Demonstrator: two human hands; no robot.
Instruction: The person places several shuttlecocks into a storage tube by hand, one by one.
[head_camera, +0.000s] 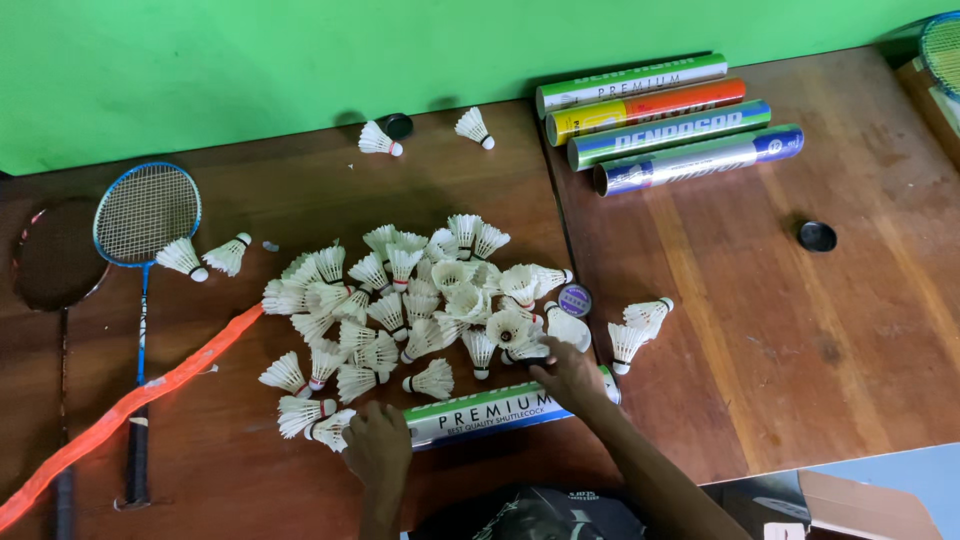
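Two rackets lie at the far left of the wooden worktop (800, 330): a dark racket (55, 255) and a blue racket (146, 212), with an orange strap (130, 400) trailing across the blue one's handle. Right of them spreads a loose heap of white shuttlecocks (400, 300), tipped every way, so any one can be picked from its edge. In front of the heap a green-and-white tube (490, 412) lies on its side. The left hand (375, 445) is curled closed around the tube's left end, bracing it flat. The right hand (567, 372) reaches over the tube's right end, fingers pinched on a shuttlecock (527, 352) at the heap's near edge. Farther right, four more tubes (665, 122) lie in a row beside a green wall (250, 60), and a black cap (817, 236) sits alone.
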